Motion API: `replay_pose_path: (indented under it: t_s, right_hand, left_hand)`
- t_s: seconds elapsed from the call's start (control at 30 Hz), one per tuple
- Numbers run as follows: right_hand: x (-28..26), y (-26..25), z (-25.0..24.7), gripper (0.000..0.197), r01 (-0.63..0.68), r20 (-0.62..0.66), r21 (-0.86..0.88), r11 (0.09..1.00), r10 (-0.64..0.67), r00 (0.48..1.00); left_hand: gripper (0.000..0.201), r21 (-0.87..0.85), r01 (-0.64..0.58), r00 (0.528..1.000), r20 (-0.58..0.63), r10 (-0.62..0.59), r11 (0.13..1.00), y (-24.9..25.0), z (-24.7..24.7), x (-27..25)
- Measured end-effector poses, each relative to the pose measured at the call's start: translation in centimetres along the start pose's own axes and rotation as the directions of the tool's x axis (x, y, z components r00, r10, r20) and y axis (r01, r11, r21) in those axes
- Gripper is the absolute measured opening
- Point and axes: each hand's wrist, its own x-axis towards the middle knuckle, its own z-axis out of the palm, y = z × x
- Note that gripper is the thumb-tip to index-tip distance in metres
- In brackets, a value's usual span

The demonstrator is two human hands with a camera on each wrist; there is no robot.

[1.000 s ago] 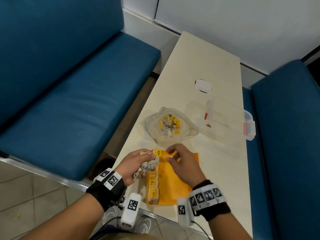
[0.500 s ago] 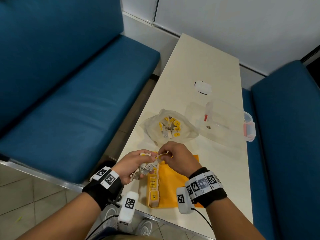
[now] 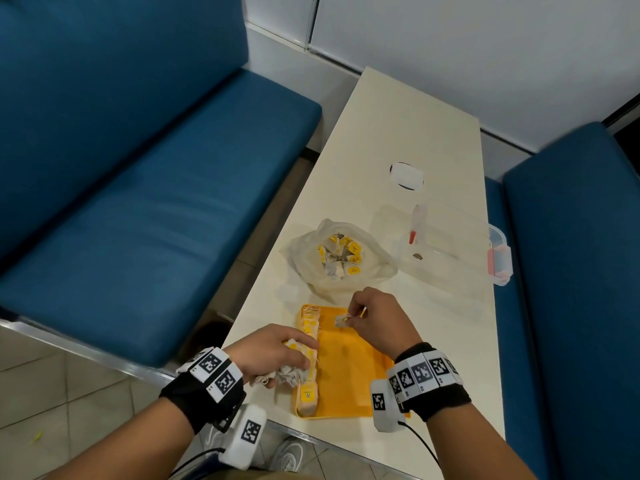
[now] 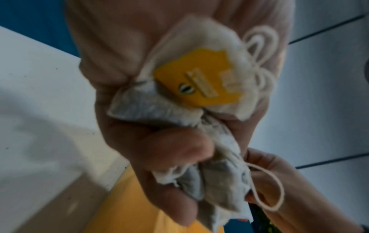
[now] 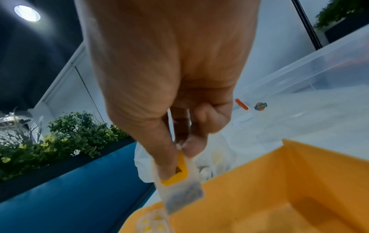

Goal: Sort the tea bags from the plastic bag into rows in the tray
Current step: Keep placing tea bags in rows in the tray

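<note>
A yellow tray [image 3: 349, 379] lies at the table's near edge, with a row of tea bags [image 3: 308, 327] along its left side. My left hand [image 3: 277, 355] grips a bunch of tea bags [image 4: 199, 110] with yellow tags at the tray's left edge. Over the far part of the tray, my right hand [image 3: 367, 317] pinches a single tea bag [image 3: 341, 321] by its tag, and the bag [image 5: 183, 193] hangs above the tray [image 5: 279, 197]. Beyond the tray sits an open clear plastic bag [image 3: 339, 258] holding several more tea bags.
A clear plastic box [image 3: 450, 247] with a red-clipped lid stands at the right edge of the table [image 3: 408, 116]. A white round object [image 3: 407, 175] lies farther back. Blue benches [image 3: 138, 202] flank the table on both sides.
My right hand has pulled one tea bag away from the bunch in my left hand and carried it right, over the tray. The left hand has lowered toward the tray's left edge.
</note>
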Motion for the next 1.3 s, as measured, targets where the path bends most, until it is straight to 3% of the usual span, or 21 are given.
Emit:
replay_pose_path:
  t_s: [0.2, 0.33, 0.8, 1.3]
  right_hand:
    - [0.6, 0.3, 2.0, 0.007, -0.025, 0.073, -0.081, 0.996, 0.031, 0.997]
    - [1.1, 0.0, 3.6, 0.014, -0.001, 0.048, -0.111, 0.994, 0.007, 0.999]
    - [2.2, -1.4, 6.2, 0.005, -0.013, -0.061, -0.071, 0.997, 0.009, 0.998]
    - [2.7, -1.5, 6.7, 0.012, -0.017, -0.108, -0.135, 0.991, 0.002, 0.994]
  left_hand:
    - [0.033, 0.09, -0.007, 1.0, -0.025, 0.009, 0.996, -0.9, -0.3, 0.2]
    - [0.028, 0.09, -0.021, 0.999, -0.025, 0.024, 0.996, -1.3, -0.7, -0.2]
    - [0.028, 0.073, -0.061, 0.998, -0.021, 0.063, 0.995, -1.2, -1.3, -0.4]
    - [0.02, -0.002, 0.005, 1.0, -0.017, -0.005, 1.0, -1.4, -1.7, -1.0]
